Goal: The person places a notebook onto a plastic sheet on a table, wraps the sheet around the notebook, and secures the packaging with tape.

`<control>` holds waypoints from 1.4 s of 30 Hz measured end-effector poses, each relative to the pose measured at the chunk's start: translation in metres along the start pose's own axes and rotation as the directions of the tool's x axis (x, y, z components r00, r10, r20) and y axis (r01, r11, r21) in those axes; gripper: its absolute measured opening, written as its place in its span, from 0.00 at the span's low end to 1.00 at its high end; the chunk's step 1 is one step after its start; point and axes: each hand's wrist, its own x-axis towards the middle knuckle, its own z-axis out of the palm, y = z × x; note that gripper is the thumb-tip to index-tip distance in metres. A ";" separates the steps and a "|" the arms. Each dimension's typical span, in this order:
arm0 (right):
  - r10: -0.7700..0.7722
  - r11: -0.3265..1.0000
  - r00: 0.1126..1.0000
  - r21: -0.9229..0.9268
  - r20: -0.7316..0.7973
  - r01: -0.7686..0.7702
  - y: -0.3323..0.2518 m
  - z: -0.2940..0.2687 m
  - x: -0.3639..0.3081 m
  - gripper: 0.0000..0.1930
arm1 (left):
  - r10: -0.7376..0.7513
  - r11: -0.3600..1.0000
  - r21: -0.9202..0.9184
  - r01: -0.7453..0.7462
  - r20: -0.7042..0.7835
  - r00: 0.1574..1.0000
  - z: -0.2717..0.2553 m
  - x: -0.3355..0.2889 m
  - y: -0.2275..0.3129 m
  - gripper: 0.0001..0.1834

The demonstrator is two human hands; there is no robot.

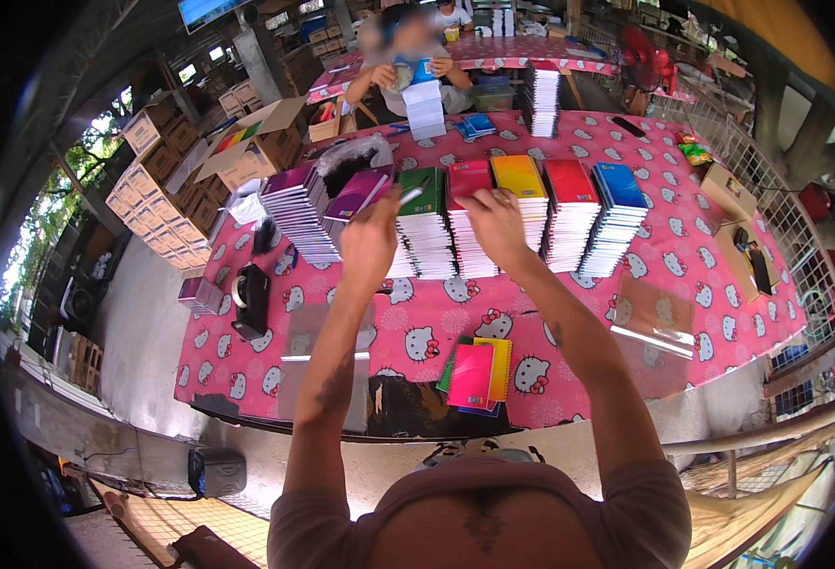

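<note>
My left hand is closed at the near right edge of a purple notebook, on the stack beside the green notebooks. Its fingertips are partly hidden, and pale streaks cross both covers. My right hand has its fingers curled over the pink-red notebook on top of the middle stack. Yellow notebooks, red notebooks and blue notebooks stand in tall stacks to the right. Closer to me lies a small fanned pile with a pink notebook uppermost.
Clear plastic sheets lie on the pink patterned tablecloth. A black tape dispenser stands left, near another purple stack. Cardboard boxes are piled beyond. Across the table a person handles notebooks.
</note>
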 end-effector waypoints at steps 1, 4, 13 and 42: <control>-0.017 0.996 0.999 0.088 -0.029 0.019 -0.016 -0.016 -0.005 0.19 | -0.110 0.994 -0.019 0.109 -0.063 0.992 -0.036 -0.009 0.016 0.20; 0.266 0.853 0.964 0.471 -0.017 -0.227 -0.052 -0.083 -0.074 0.10 | -0.184 0.966 -0.177 0.186 0.027 0.983 -0.091 -0.049 0.032 0.14; 0.339 0.470 0.767 0.608 0.544 -0.640 -0.045 -0.009 -0.266 0.22 | -0.116 0.935 -0.120 0.333 0.784 0.609 0.080 -0.188 0.083 0.15; 0.435 0.777 0.895 0.461 0.098 -0.428 -0.067 -0.151 -0.154 0.08 | -0.364 0.816 -0.480 0.321 0.004 0.932 -0.072 -0.089 0.037 0.10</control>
